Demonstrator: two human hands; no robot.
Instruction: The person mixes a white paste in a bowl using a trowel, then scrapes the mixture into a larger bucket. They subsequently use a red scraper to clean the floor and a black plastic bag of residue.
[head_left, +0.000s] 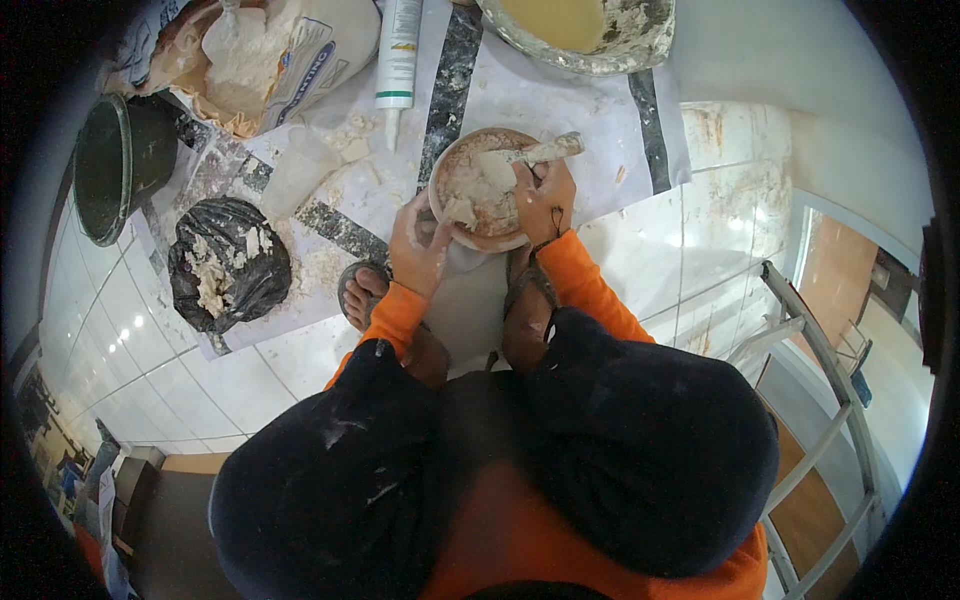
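Observation:
A round bowl (487, 142) smeared with plaster-like material is between my two hands, above my feet. My left hand (418, 244) grips its lower left rim, thumb near a pale lump of the material (459, 213). At the bowl's right side, my right hand (546, 199) has its fingers curled at the rim, under the handle of a putty knife (555, 148). The knife's blade end lies over the bowl and carries pale paste. Whether the right fingers hold the knife, the rim or both, I cannot tell.
An open paper sack of white powder (315, 75), a sealant cartridge (397, 67) and a bucket of cloudy liquid (577, 64) stand ahead. Leftward are a dark bucket (124, 172), a translucent plastic cup (296, 176) and a black plastic bag (229, 281) with scraps. A metal ladder (851, 412) is at right.

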